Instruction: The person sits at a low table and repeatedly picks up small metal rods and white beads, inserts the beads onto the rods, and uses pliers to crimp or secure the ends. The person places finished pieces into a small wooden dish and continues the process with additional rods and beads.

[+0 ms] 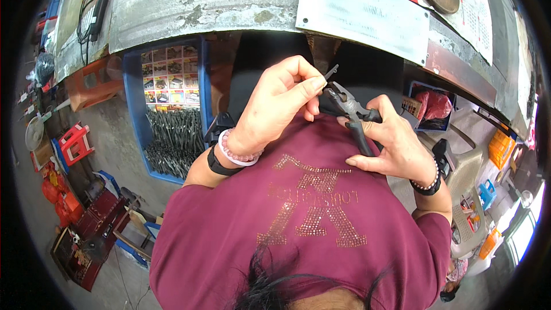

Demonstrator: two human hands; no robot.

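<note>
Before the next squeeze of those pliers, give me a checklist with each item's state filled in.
1. Right hand wrapped around the dark-handled metal pliers: ok.
2. Left hand pinching the small thin metal piece at its fingertips: ok.
3. Piece seated between the plier jaws: cannot tell, fingers cover the contact.
4. Left fingertips away from the jaws: not ok, they sit right beside them.
5. Blue crate of dark metal parts in view to the left: ok.

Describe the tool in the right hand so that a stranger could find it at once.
Start at the maroon shirt low in the middle. Above it the two hands meet; the right hand grips pliers. They are the only tool there: grey metal jaws, dark handles, tips beside the thin piece in the left hand.
</note>
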